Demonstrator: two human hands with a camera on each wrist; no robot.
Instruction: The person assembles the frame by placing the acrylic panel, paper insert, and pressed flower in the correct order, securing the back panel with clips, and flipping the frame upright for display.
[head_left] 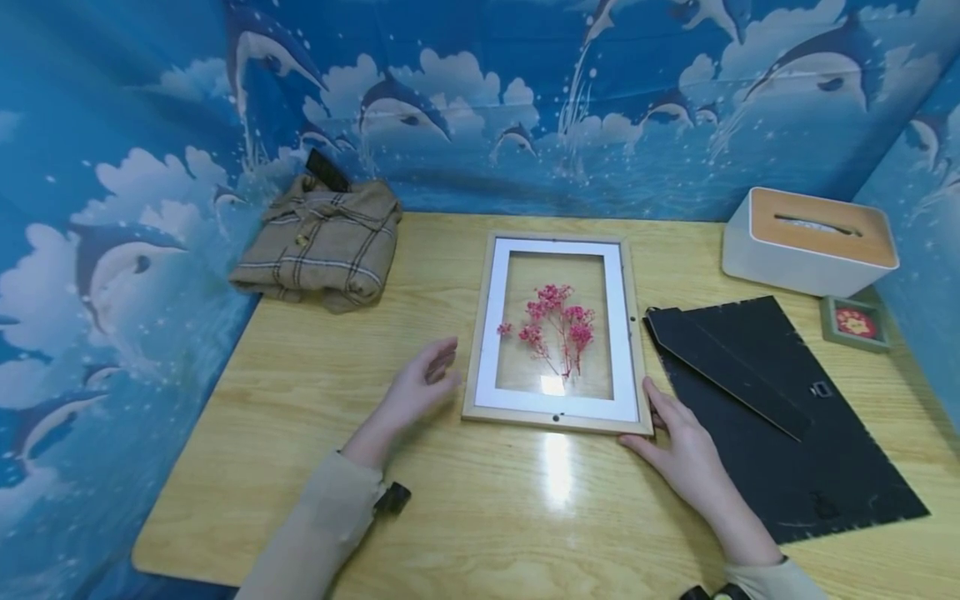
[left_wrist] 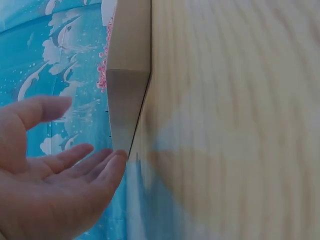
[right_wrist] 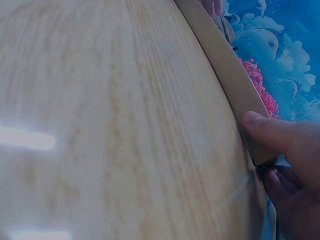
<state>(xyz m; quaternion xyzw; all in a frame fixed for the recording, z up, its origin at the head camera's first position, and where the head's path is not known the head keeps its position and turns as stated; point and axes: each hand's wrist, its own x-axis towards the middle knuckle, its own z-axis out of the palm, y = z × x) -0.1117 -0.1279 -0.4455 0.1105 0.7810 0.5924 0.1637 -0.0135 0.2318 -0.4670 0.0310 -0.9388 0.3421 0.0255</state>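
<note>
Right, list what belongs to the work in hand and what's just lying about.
In the job:
wooden frame, gripped by the right hand
pink flowers
white mat
probably the black backing board

Apparently lying about:
folded plaid cloth
tissue box
small green tray

Table (head_left: 262, 433), as clock centre | plaid garment (head_left: 318, 237) lies folded, 10 o'clock | tissue box (head_left: 802, 258), 2 o'clock | tray (head_left: 830, 327) holds red disc (head_left: 855, 322), 3 o'clock | dolphin curtain (head_left: 480, 133), 12 o'clock

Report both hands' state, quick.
Left hand: open, holding nothing, beside the picture frame.
Right hand: closed on the picture frame, holding its near right corner between thumb and fingers.
</note>
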